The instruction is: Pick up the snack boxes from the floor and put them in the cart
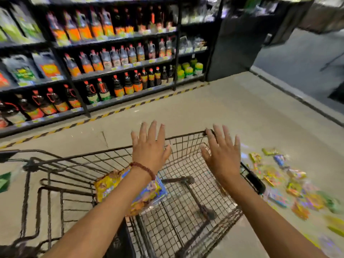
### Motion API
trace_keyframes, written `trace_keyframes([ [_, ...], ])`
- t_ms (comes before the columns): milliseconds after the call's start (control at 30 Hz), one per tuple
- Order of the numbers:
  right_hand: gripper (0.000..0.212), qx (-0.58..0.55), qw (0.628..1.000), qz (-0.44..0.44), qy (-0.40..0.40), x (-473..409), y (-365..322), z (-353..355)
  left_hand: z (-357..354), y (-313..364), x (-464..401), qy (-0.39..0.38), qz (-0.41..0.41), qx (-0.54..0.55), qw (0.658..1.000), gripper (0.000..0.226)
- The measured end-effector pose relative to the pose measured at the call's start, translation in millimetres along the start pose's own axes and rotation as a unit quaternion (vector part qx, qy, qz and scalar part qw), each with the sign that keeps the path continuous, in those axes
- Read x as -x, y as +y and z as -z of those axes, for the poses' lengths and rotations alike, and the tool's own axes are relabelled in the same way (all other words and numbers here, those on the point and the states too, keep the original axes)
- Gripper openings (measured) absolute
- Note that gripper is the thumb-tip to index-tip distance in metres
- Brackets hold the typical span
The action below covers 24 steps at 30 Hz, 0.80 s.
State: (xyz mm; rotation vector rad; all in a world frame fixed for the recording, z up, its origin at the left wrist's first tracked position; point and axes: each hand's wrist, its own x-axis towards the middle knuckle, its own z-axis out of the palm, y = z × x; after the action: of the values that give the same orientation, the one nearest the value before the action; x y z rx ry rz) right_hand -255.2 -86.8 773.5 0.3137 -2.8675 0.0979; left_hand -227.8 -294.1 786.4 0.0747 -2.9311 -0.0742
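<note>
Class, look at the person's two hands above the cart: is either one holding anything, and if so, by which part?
Nothing is held. The left hand and right hand hover open over the cart, fingers spread.

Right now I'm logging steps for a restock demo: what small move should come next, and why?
Probably reach the right hand down toward the snack boxes on the floor, right of the cart. Both it and the left hand are open and hold nothing, and only one pack lies in the cart.

Left hand (149, 146) and right hand (222, 151), fingers spread, above black wire cart (186, 211) holding yellow-blue snack boxes (109, 185); colourful boxes (279, 179) on floor, right.
</note>
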Motion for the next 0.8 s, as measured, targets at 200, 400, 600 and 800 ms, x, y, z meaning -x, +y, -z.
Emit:
trace_keyframes([
  [200,0.054,0.035,0.992,-0.073,0.097,62.5,86.8,76.2,53.8,95.8,12.2,0.046,-0.084,0.011,0.995,0.067],
  [400,0.055,0.090,0.971,-0.176,0.138,187.1,183.8,141.1,80.6,216.7,71.9,0.090,-0.203,0.025,0.975,0.071],
  [600,0.056,0.133,0.928,-0.318,0.144,391.9,261.3,185.7,87.9,351.7,188.1,0.087,-0.356,0.063,0.928,0.066],
  [800,0.063,0.167,0.857,-0.479,0.090,583.1,297.3,217.0,93.1,472.8,307.6,0.039,-0.482,0.118,0.867,0.069],
])
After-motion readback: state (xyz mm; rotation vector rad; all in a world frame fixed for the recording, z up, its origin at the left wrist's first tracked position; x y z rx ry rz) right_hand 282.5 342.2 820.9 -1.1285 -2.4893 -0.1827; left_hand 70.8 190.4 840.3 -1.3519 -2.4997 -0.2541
